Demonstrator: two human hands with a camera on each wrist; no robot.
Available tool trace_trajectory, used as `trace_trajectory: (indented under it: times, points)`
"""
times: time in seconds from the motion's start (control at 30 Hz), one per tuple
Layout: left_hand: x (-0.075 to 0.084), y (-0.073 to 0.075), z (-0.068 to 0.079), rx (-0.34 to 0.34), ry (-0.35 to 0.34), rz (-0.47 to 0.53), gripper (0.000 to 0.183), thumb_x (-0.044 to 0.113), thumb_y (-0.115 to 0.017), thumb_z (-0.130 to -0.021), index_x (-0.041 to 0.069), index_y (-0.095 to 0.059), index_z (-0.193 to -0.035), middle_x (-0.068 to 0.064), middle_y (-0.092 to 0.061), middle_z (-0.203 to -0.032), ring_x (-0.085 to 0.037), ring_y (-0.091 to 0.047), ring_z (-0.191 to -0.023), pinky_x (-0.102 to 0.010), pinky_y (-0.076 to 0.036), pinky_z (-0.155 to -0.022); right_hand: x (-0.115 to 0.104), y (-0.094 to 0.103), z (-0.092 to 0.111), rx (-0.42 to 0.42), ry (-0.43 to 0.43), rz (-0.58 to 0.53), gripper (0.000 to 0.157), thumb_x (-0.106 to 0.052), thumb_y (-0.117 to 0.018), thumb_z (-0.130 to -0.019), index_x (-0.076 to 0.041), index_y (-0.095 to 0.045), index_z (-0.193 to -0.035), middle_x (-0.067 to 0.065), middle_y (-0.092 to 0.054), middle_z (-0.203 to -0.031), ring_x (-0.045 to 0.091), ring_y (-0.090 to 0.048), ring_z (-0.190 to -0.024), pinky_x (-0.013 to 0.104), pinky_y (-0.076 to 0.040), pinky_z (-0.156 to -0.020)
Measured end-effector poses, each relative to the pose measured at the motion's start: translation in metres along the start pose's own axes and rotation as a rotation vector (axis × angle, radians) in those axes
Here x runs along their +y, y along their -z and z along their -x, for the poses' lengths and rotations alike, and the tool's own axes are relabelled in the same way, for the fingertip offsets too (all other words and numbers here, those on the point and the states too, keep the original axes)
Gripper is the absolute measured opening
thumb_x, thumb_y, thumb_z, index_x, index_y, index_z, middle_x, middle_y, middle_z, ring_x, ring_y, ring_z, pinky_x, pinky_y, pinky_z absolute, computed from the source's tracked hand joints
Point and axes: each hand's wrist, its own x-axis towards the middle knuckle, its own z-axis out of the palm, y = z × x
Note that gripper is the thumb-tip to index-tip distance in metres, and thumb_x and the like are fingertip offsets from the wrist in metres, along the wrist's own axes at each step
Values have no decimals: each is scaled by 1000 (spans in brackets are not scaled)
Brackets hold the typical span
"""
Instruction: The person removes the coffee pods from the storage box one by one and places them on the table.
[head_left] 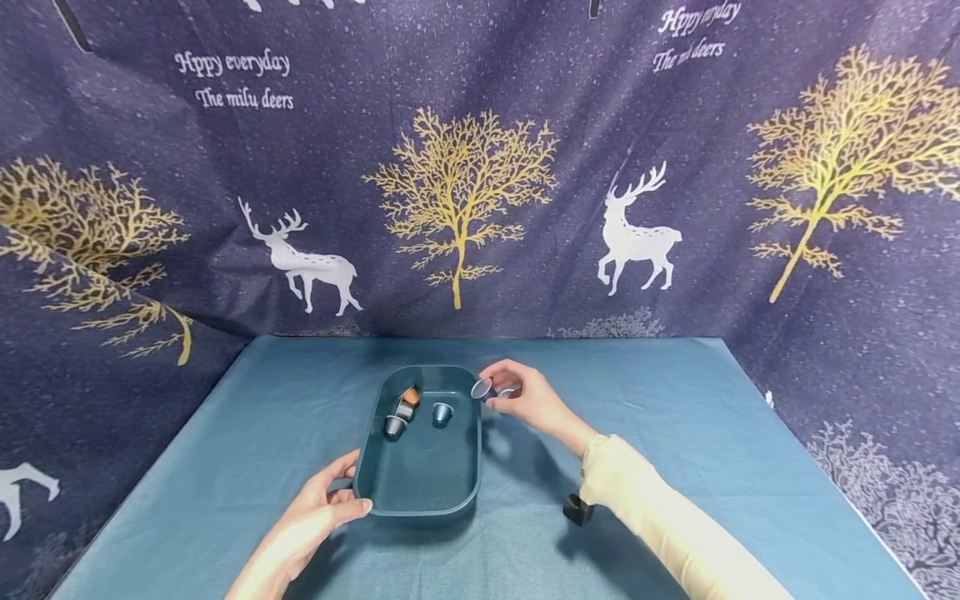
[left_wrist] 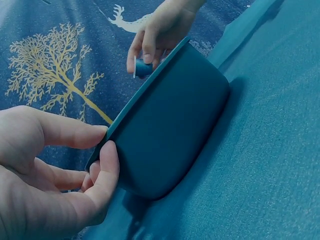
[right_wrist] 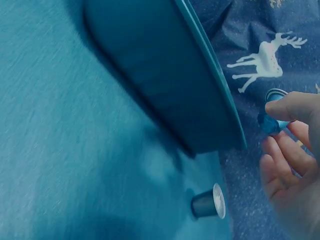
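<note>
A dark teal bin [head_left: 427, 475] stands on the table, its near-left corner pinched at the rim by my left hand [head_left: 318, 508]. Thumb and fingers of that hand meet at the rim in the left wrist view. Inside lie several coffee capsules: an orange one [head_left: 412, 395], grey ones [head_left: 395, 427] and a blue one [head_left: 442, 414]. My right hand [head_left: 528, 400] holds a blue coffee capsule [right_wrist: 280, 109] between thumb and fingers, right by the bin's far-right rim. In the head view that capsule's pale round rim [head_left: 482, 389] faces the bin.
Another capsule [right_wrist: 204, 204] lies on its side on the blue tablecloth [head_left: 225, 467], outside the bin near its far-right corner. A small black object [head_left: 577, 509] shows under the right sleeve. Behind the table hangs a dark curtain [head_left: 480, 75] printed with deer and trees.
</note>
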Motion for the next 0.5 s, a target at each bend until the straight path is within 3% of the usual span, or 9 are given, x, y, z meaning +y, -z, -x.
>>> trace_trajectory:
  times: [0.13, 0.37, 0.5]
  points:
    - [0, 0, 0, -3, -6, 9, 80, 2, -64, -88, -1, -20, -155, -19, -29, -133, -17, -46, -76, -34, -44, -80, 9, 4, 4, 32, -23, 15, 39, -8, -77, -83, -10, -66, -120, 12, -69, -110, 20, -63, -97, 32, -51, -82]
    - [-1, 0, 1, -9, -10, 20, 80, 2, -64, -88, -2, -20, -155, -19, -29, -133, -16, -47, -75, -34, -45, -80, 14, 13, 12, 72, -50, -20, 40, 1, -73, -83, -1, -63, -121, 21, -69, -111, 29, -65, -99, 34, -53, -82]
    - [-1, -1, 1, -1, -8, 23, 80, 2, -64, -88, -2, -21, -155, -19, -29, -134, -16, -48, -75, -34, -46, -79, 28, 18, 10, 103, -61, -23, 41, 1, -74, -81, -4, -64, -120, 18, -71, -109, 23, -66, -96, 33, -54, -84]
